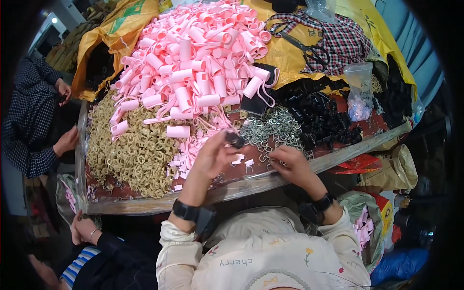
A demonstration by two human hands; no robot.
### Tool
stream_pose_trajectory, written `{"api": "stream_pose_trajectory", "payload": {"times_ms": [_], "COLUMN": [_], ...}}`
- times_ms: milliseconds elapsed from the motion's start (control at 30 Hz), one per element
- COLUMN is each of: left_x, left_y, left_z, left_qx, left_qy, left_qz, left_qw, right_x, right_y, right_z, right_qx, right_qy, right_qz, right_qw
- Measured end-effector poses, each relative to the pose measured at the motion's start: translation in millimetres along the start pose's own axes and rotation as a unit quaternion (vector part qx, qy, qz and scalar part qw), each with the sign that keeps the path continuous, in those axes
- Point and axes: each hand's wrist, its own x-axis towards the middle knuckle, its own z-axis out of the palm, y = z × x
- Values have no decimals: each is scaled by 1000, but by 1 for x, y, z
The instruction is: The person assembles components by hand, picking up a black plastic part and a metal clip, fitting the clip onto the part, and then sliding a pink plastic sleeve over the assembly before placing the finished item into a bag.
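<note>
My left hand [212, 155] pinches a small black plastic piece [235, 140] between thumb and fingers, above the near part of the table. My right hand [293, 166] has its fingers curled together at the near edge of a heap of silver U-shaped metal rings [270, 128]. Whatever sits in its fingertips is too small to make out. Between the hands lie a few small pale pink clips [237, 160]. Right of the rings spreads a pile of black plastic pieces [319, 113]. Small pink parts [181, 164] lie left of my left hand.
A tall heap of pink tubes with straps [193, 72] fills the table's back. Tan-gold buckles [133, 150] cover its left. Scissors [302, 46] rest on checked cloth [345, 46]. A raised rim [232, 191] edges the table. Other people's hands [66, 141] show at left.
</note>
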Motion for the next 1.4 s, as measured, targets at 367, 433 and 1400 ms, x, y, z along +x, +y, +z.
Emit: {"api": "stream_pose_trajectory", "payload": {"times_ms": [367, 433, 1400], "left_x": [-70, -70, -59], "left_y": [-12, -13, -50], "left_z": [-51, -45, 3], "left_qx": [-238, -230, 368], "left_qy": [-11, 2, 114], "left_qz": [-27, -31, 204], "left_qw": [971, 973, 900], "right_x": [40, 45, 23], "right_y": [2, 2, -26], "right_z": [62, 62, 54], "right_qx": [-72, -83, 615], "right_qy": [-157, -189, -265], "right_qz": [-98, -89, 311], "right_qw": [980, 974, 674]}}
